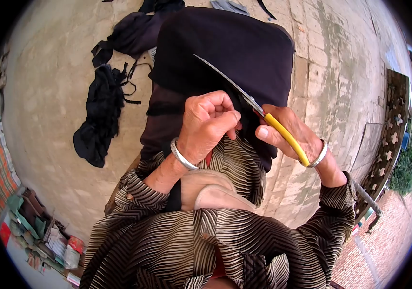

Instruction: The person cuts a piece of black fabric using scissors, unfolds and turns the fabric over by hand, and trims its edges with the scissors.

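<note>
My right hand (288, 132) holds a pair of scissors (283, 132) with yellow-coated handles. Their long metal blades point up and to the left over dark cloth (225, 43), which is spread across my lap and knees. The blades look closed or nearly so. Close to the blades, my left hand (211, 120) is closed in a pinch, thumb against curled fingers. Whatever lies between those fingertips is too small or hidden to make out. Below the hands, the striped shirt (237, 164) bunches up at my waist.
On the concrete floor (47, 86) to the left lie a bundle of black cloth strips (101, 118) and more dark fabric (136, 33). A grey cloth (230, 6) is at the top. Piled household items (47, 236) stand at lower left, and a patterned low wall (391, 130) runs along the right.
</note>
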`<state>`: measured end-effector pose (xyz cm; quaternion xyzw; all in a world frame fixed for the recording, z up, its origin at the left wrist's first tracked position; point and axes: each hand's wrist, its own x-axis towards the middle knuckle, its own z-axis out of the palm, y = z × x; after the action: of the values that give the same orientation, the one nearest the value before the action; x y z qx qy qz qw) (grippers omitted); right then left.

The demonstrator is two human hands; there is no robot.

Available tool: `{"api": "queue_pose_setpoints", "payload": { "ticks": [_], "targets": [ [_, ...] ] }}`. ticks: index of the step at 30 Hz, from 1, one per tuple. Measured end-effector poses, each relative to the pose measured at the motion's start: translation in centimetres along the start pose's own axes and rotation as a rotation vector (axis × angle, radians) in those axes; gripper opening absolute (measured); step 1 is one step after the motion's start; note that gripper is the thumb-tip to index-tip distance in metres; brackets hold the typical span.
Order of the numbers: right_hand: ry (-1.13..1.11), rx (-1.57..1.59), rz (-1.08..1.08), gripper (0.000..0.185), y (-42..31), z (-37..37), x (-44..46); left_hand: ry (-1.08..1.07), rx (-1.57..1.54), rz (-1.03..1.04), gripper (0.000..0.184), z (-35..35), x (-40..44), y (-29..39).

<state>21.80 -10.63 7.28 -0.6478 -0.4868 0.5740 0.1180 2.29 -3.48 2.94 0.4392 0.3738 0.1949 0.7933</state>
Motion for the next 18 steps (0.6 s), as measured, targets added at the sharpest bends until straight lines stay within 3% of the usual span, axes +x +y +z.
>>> {"api": "queue_pose_setpoints", "payload": {
  "ticks": [12, 14, 17, 18],
  "targets": [
    [-0.090, -0.217, -0.082, 0.069, 2.8, -1.4, -4.2, 0.157, -0.241, 0.079, 0.008, -3.8, 0.5, 0.4],
    [-0.072, -0.169, -0.080, 0.061, 3.8, -1.9, -5.4, 0.184, -0.174, -0.012, 0.009, -4.2, 0.5, 0.2],
    [0.196, 0.056, -0.001, 0.038, 5.6, -1.8, -6.6, 0.190, -0.170, -0.055, 0.013, -3.7, 0.1, -0.6],
    [0.199, 0.058, -0.011, 0.038, 6.3, -1.7, -6.5, 0.167, -0.158, -0.080, 0.014, -3.5, -0.1, -0.8]
  ]
}}
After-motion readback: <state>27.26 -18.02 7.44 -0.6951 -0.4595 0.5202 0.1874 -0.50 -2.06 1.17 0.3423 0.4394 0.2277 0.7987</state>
